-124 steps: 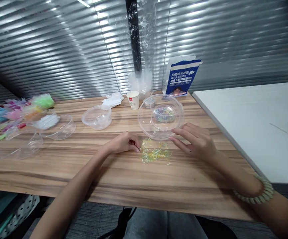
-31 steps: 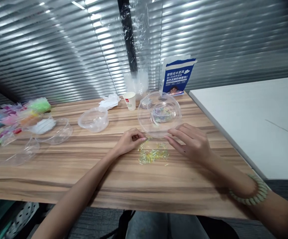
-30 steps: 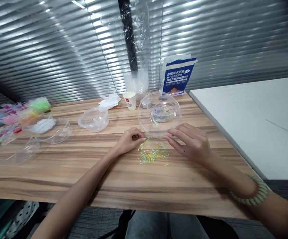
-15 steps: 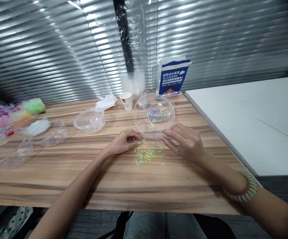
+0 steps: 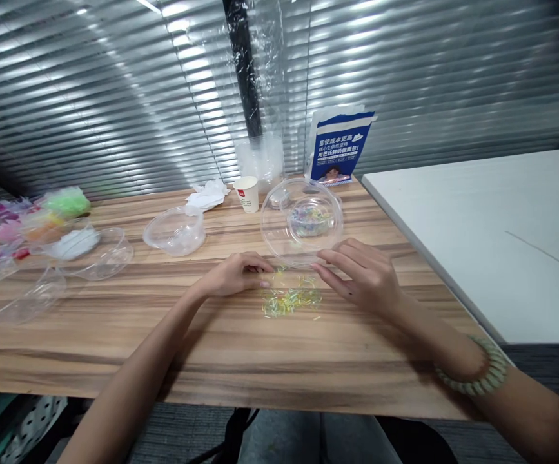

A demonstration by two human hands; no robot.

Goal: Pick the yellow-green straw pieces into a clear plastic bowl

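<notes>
Yellow, green and whitish short bits (image 5: pixel 291 300), like small tube beads, lie scattered in a loose pile on the wooden table. My left hand (image 5: pixel 238 274) rests at the pile's left upper edge, thumb and forefinger apart with nothing visible between them. Just behind the pile is a clear plastic bowl (image 5: pixel 273 225) with mixed coloured bits (image 5: pixel 309 221) inside. The near right rim of this bowl is between the thumb and fingertips of my right hand (image 5: pixel 363 274), which comes in from the right.
Further left stand another clear bowl (image 5: pixel 175 233) and several clear containers (image 5: pixel 109 254) beside colourful bundles (image 5: pixel 66 203). Along the back are crumpled white tissue (image 5: pixel 207 195), a paper cup (image 5: pixel 247 195) and a blue printed bag (image 5: pixel 340 148). A white table (image 5: pixel 477 219) adjoins on the right.
My left hand has drawn slightly left, and its thumb and forefinger have parted. My right hand stays at the bowl's rim. The view has shifted a little.
</notes>
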